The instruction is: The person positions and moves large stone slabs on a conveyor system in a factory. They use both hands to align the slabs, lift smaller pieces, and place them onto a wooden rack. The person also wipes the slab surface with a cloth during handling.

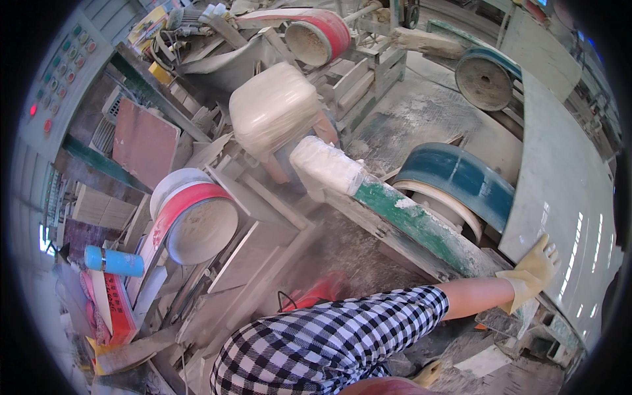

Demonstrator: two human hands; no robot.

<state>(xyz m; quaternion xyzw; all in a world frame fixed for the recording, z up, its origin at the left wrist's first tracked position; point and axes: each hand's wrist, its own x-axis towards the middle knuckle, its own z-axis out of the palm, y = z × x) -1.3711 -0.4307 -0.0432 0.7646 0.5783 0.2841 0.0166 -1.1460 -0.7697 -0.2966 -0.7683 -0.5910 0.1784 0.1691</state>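
My left arm, in a black-and-white checked sleeve, reaches across to the right. My left hand (534,265), in a pale yellow glove, lies against the face of a large glossy grey-white slab (571,191), near its lower left edge. Its fingers are stretched out and apart. The slab stands tilted at the right, beside a machine with a wide blue belt (461,172) around a pale wheel. At the lower edge, below my sleeve, a small part of my right hand (428,374) shows in a yellow glove; its fingers cannot be made out.
A dusty green beam (411,224) with a wrapped end runs beside the blue belt. Red-belted wheels (201,224) stand left and at the back. A plastic-wrapped stool (273,108), a button panel (62,85), a blue cylinder (113,261) and stacked boards surround the work place.
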